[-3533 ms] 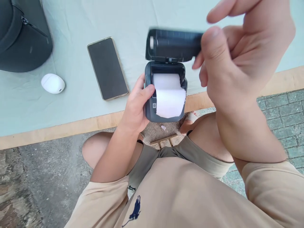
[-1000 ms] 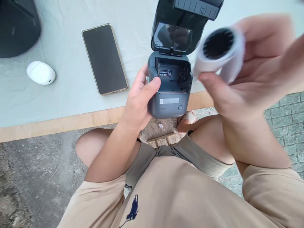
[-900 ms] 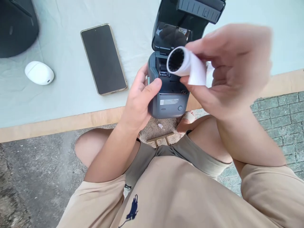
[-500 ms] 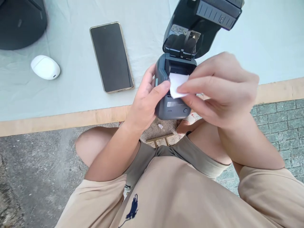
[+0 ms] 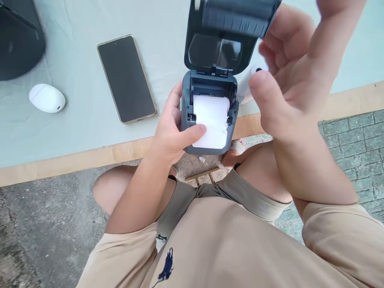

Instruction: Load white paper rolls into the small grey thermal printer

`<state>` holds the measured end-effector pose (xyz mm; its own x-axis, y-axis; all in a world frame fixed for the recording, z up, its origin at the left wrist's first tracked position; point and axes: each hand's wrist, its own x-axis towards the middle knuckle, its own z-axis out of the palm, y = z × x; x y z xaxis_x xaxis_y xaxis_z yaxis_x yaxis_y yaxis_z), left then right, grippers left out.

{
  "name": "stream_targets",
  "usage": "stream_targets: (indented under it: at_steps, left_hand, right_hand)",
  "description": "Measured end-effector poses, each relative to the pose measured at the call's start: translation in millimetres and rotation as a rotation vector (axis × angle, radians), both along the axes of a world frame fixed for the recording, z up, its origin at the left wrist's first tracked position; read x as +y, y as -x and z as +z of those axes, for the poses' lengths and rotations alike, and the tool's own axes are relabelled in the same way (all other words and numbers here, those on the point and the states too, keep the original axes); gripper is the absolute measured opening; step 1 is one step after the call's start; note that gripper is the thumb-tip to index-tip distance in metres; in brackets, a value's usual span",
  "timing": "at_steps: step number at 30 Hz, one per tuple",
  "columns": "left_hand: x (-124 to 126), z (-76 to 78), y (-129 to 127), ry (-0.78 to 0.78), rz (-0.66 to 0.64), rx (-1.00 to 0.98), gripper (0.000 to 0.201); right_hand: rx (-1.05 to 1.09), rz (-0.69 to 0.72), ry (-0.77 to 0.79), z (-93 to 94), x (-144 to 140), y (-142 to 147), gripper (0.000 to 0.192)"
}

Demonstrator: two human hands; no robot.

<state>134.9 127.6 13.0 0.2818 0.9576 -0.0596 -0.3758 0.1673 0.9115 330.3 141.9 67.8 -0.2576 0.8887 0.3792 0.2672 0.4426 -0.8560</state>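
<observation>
Small dark grey printer (image 5: pixel 210 116) held above the near edge of the table (image 5: pixel 75 154), lid (image 5: pixel 228 36) swung up and back, top of lid cut off by the frame. White paper roll (image 5: pixel 211 120) seated in the open compartment, loose end draped toward the near side over the front face. Left hand (image 5: pixel 172 132) wrapped round the left side of the printer body, thumb pressed on the near left corner of the paper, remaining fingers (image 5: pixel 175 94) curled behind the left wall and mostly hidden. Right hand (image 5: pixel 291 76) raised right of the lid, close to the camera and blurred; fingers loosely curled, thumb forward, a small white cylinder (image 5: pixel 249 80) with a dark end showing between thumb and fingers just right of the printer. Hard to say whether gripped or merely lying behind the hand, most of it hidden. Contact between right fingers and the lid edge likewise unclear.

Further left on the pale cloth of the table: a black phone (image 5: pixel 126 78) face up, a white oval case (image 5: pixel 46 98), and a dark bag (image 5: pixel 18 38) cut off at the far left corner. Below, bare knees, beige shorts and shirt, paved ground
</observation>
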Motion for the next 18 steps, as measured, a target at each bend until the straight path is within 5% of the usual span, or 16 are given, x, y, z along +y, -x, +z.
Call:
stream_targets:
  at_steps: [5, 9, 18]
  left_hand:
    - [-1, -1.6, 3, -0.024, 0.011, -0.040, 0.066]
    - [-1, -2.6, 1, -0.075, -0.068, -0.173, 0.066]
    - [-3, 6.2, 2, -0.029, -0.079, -0.127, 0.043]
  right_hand:
    - [-0.120, -0.104, -0.080, 11.1, -6, 4, 0.034]
    - [-0.204, 0.038, -0.099, 8.2, -9, 9, 0.028]
    - [-0.240, 0.216, -0.040, -0.5, -8, 17, 0.043]
